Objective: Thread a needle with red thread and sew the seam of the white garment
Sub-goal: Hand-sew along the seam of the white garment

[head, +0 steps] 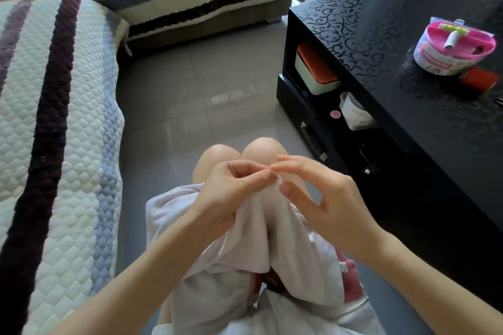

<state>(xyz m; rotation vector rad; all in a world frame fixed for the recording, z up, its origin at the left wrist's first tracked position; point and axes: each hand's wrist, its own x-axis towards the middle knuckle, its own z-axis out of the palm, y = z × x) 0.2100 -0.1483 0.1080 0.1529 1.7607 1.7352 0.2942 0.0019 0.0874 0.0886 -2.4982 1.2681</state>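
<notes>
Centre of frame, over the knees: L hand (234,193) grips white garment (261,226) — fabric bunched in the palm, small peak of it pinched betw. thumb & forefinger at the top. Rest of garment draped down the lap toward bottom centre. R hand (326,198) just right of that peak, fingers mostly straight, forefinger tip touching L fingertips, thumb tip just beside the fabric. Can't tell whether pinching anything; needle & thread too small to make out there. Right side of frame, on black table (408,122): red spool (479,79) lying just beside pink sewing kit (456,47) — well apart from both hands. Quilted striped sofa cover (60,117) along left edge.
</notes>
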